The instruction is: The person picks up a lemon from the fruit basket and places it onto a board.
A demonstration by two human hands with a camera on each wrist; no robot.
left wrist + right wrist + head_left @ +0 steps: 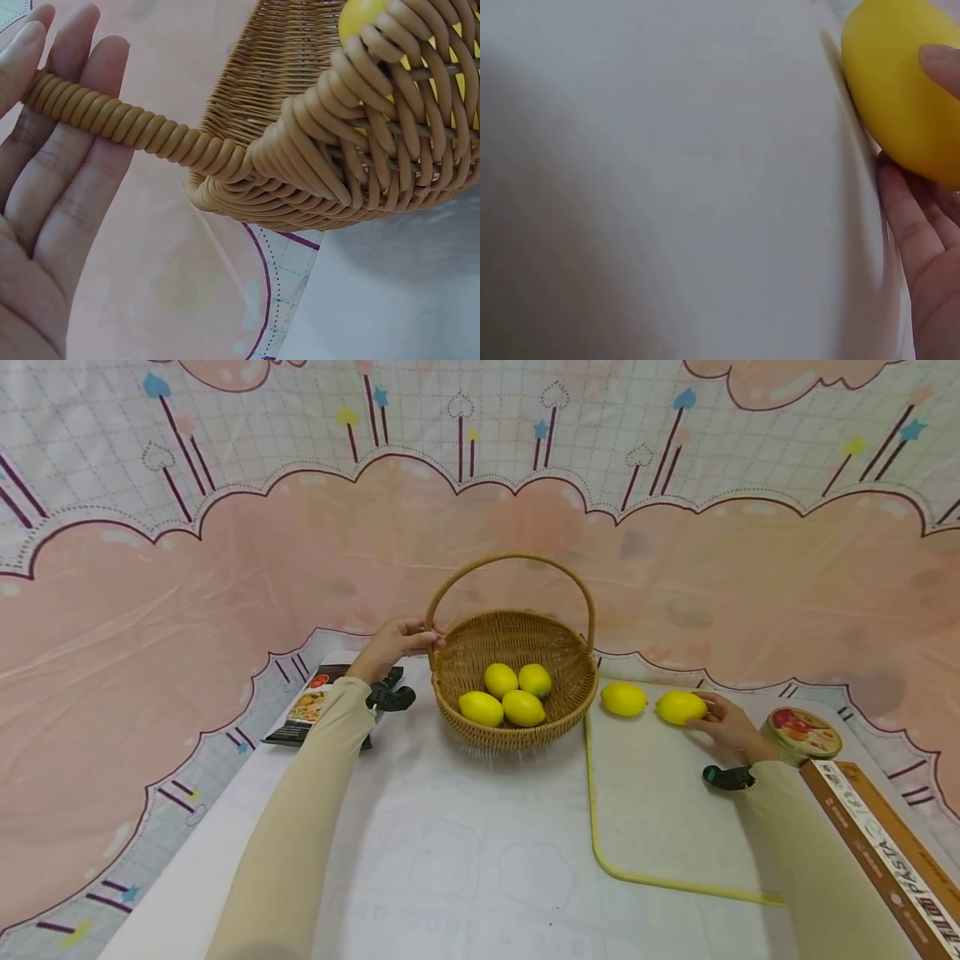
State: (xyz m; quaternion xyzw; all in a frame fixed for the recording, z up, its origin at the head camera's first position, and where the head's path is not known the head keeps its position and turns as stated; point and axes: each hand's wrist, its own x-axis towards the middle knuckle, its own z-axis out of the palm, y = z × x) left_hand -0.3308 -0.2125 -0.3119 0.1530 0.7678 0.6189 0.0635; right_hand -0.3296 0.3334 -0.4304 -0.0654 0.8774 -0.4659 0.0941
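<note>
A wicker basket (517,739) with an arched handle (127,124) stands at the back middle of the table, several yellow lemons (501,680) lying in it. At the left foot of that handle, my left hand (393,647) holds on, thumb on one side and fingers behind. My right hand (731,727) grips a lemon (678,707) near the back of a cutting board (675,810) with a yellow-green edge. The right wrist view has the thumb on top of this lemon (900,97) and fingertips at its underside. Left of it, a second lemon (623,699) rests on the board.
A black food packet (307,706) lies left of the basket, partly behind the left forearm. To the right of the board are a round tin (802,733) and a long brown pasta box (885,852) beside the right forearm. A patterned curtain (337,560) hangs behind the table.
</note>
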